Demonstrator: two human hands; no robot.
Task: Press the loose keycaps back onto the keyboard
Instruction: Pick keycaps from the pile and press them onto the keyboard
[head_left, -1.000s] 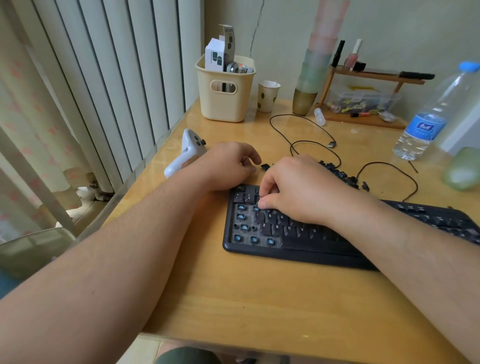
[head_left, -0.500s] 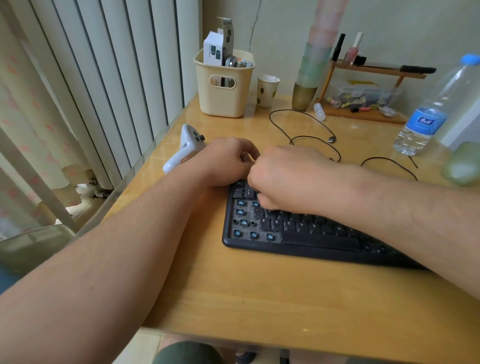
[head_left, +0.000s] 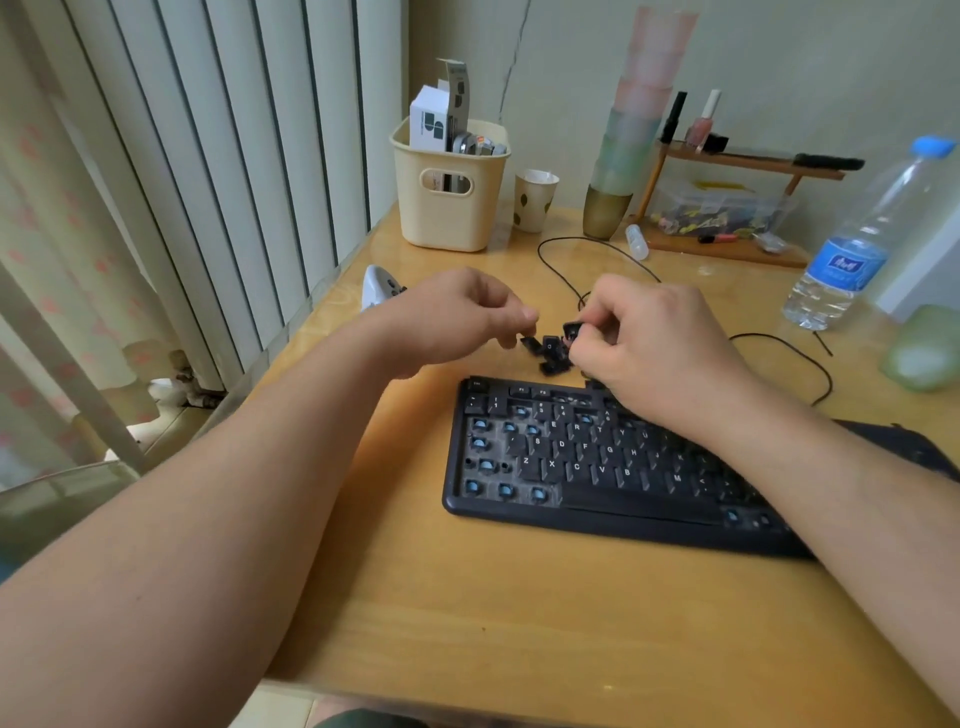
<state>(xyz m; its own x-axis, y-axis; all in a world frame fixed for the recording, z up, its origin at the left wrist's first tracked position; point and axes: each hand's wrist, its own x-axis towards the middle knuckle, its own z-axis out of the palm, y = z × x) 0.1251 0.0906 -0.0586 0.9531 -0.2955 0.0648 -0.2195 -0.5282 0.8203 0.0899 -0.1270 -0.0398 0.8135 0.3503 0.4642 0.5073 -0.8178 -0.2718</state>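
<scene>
Keycaps (head_left: 548, 353) lie heaped just behind the keyboard (head_left: 587, 467); my right hand (head_left: 649, 338) pinches one, my left hand (head_left: 462, 317) hovers curled, seemingly empty. Next I'd match it to a bare switch.

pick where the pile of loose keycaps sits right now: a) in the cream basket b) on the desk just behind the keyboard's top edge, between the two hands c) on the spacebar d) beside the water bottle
b: the loose keycaps lie on the desk just past the keyboard's top edge, between the left hand and the right hand.
</scene>
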